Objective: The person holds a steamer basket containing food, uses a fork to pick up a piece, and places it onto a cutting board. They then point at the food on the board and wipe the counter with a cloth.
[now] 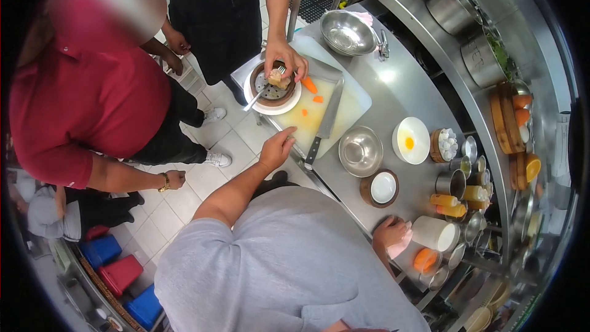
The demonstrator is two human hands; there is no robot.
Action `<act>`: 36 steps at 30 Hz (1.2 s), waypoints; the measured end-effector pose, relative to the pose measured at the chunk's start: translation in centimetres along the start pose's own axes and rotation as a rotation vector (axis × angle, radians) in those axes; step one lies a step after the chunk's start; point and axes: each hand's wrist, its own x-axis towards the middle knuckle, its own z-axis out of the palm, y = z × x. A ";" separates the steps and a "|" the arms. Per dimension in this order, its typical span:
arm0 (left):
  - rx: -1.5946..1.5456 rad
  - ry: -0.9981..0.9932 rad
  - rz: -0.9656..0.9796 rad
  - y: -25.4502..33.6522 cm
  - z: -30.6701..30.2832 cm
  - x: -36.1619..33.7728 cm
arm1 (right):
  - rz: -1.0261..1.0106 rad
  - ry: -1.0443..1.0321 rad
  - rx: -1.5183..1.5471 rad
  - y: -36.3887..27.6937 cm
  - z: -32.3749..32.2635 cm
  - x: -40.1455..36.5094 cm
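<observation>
Right hand (390, 233) beside white cup (435, 233), grip unclear; left hand (276, 147) open, nearer cleaver (326, 120), handle toward it, blade pointing away.

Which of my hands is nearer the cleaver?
Left. The left hand is just beside the cleaver handle; the right hand rests farther off, by a white cup.

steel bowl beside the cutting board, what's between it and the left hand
In the head view, a long steel knife with a black handle lies between the left hand and the round steel bowl.
</observation>
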 end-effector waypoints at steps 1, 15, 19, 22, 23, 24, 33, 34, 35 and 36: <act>0.005 0.019 0.030 -0.3 0.2 0.0 | 0.013 -0.014 -0.001 0.1 0.1 0.0; -0.030 -0.029 0.002 0.1 -0.5 0.0 | 0.052 -0.011 0.022 -1.3 -2.2 -0.2; -0.001 0.015 0.103 -2.5 0.9 -0.7 | -0.017 -0.119 -0.073 -3.2 -7.8 0.5; 0.009 -0.054 0.032 -0.4 -1.0 -0.1 | -0.097 -0.001 0.025 -2.4 -6.3 0.1; 0.018 -0.041 0.044 0.1 -1.3 0.1 | -0.098 0.008 0.043 -2.9 -6.4 0.1; 0.001 -0.052 0.037 0.4 -1.4 -0.1 | -0.092 0.046 -0.022 -3.1 -6.7 -0.2; -0.013 0.014 0.109 1.0 -1.3 -0.3 | -0.007 0.076 -0.002 0.8 0.2 -0.2; 0.007 -0.027 0.047 1.1 -1.4 -0.4 | 0.015 0.005 0.018 1.0 0.4 -0.3; 0.027 -0.070 -0.017 1.3 -1.4 -0.6 | 0.015 0.006 0.013 0.8 -0.2 -0.3; 0.023 -0.071 -0.016 1.1 -1.2 -0.8 | 0.044 -0.059 0.033 -0.1 -1.7 -0.2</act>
